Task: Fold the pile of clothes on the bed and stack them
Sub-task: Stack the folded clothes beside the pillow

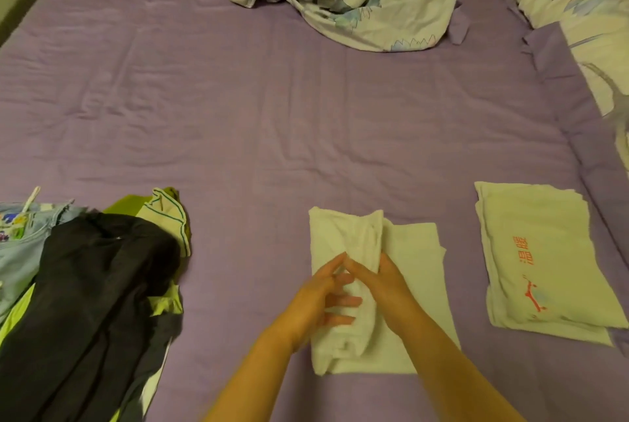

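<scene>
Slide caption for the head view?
Both hands fold a white garment on the purple bed, between unfolded pile and folded shirt.
</scene>
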Demonstrator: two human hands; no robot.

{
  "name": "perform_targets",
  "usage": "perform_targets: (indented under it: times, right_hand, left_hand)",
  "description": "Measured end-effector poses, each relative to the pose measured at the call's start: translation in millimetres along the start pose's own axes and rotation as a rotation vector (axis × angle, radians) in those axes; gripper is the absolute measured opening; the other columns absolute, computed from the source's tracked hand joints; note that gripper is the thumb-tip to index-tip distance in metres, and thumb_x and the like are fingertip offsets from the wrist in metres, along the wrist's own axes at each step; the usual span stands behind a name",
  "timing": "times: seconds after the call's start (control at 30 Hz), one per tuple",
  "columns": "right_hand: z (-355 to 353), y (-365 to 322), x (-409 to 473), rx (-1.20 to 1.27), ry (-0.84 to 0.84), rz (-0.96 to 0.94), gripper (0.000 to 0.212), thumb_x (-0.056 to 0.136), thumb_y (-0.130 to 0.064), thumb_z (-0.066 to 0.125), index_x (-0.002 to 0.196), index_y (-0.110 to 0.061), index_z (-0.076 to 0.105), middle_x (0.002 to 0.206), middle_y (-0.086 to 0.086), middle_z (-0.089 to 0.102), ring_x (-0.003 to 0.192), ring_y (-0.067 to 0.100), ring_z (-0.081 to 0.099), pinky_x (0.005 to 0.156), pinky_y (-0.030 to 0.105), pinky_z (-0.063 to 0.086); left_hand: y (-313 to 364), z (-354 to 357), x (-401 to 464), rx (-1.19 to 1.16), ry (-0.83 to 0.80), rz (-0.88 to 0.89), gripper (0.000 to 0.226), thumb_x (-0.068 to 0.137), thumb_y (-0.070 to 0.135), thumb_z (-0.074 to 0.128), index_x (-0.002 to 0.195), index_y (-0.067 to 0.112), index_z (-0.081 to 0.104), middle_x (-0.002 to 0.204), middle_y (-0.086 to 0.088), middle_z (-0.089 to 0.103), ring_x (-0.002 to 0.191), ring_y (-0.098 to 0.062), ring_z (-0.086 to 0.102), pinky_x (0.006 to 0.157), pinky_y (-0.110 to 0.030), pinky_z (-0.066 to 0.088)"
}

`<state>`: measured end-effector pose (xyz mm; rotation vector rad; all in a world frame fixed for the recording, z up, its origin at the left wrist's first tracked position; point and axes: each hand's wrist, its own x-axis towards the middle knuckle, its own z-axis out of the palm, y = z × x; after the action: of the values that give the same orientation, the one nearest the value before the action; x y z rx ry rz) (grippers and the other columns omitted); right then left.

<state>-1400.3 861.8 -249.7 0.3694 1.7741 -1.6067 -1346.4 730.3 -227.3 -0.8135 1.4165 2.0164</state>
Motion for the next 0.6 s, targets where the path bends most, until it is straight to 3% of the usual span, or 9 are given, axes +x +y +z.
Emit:
perform_targets:
  times: [0.1,0.17,0.27,0.37,0.5,0.6]
  right_hand:
    - [-37,17,-2,-0.092,0.132,0.043,0.051,0.09,-0.013,0.062,0.137,-0.015,0.042,0.128,0.007,0.057,0.111,0.023,0.056,0.092,0.036,0.047]
    - [-63,26,-9,-0.182,0.189,-0.004,0.059,0.092,-0.011,0.058,0.145,-0.013,0.032,0.141,0.01,0.046,0.126,0.027,0.046,0.102,0.035,0.038]
    - [-97,30,-15,-0.322,0.249,-0.111,0.067,0.094,-0.011,0.055,0.151,-0.017,0.019,0.15,0.002,0.035,0.135,0.022,0.036,0.1,0.024,0.029]
    - [-115,30,-12,-0.344,0.237,-0.13,0.069,0.093,-0.014,0.057,0.151,-0.018,0.019,0.146,0.003,0.04,0.132,0.022,0.04,0.096,0.022,0.032]
    - [-119,27,2,-0.339,0.189,-0.155,0.067,0.092,-0.014,0.059,0.149,-0.016,0.023,0.146,0.006,0.041,0.133,0.025,0.04,0.098,0.024,0.032]
    - [-119,23,10,-0.331,0.176,-0.18,0.067,0.092,-0.014,0.059,0.149,-0.017,0.024,0.145,0.004,0.043,0.132,0.022,0.041,0.098,0.024,0.033]
  left_hand:
    - [-20,21,3,-0.047,0.072,-0.005,0.032,0.099,0.014,0.047,0.129,0.026,0.048,0.118,-0.01,0.06,0.09,-0.026,0.07,0.077,-0.043,0.059]
    - [-39,27,7,0.135,0.23,0.038,0.036,0.098,0.005,0.043,0.132,0.018,0.048,0.111,-0.006,0.06,0.086,-0.021,0.066,0.076,-0.033,0.058]
    - [-66,31,12,0.547,0.308,0.086,0.049,0.092,-0.001,0.047,0.139,0.015,0.044,0.127,-0.002,0.049,0.103,-0.012,0.049,0.093,-0.022,0.042]
    - [-78,38,17,0.754,0.363,0.115,0.057,0.088,0.003,0.051,0.142,0.019,0.04,0.136,-0.003,0.038,0.111,-0.014,0.043,0.093,-0.016,0.032]
    - [-77,42,27,0.731,0.406,0.038,0.067,0.089,0.01,0.053,0.149,0.017,0.024,0.145,-0.005,0.028,0.129,-0.023,0.035,0.107,-0.031,0.031]
    - [-70,40,37,0.721,0.42,0.05,0.065,0.087,0.01,0.056,0.146,0.013,0.029,0.14,-0.01,0.037,0.127,-0.029,0.039,0.106,-0.043,0.036]
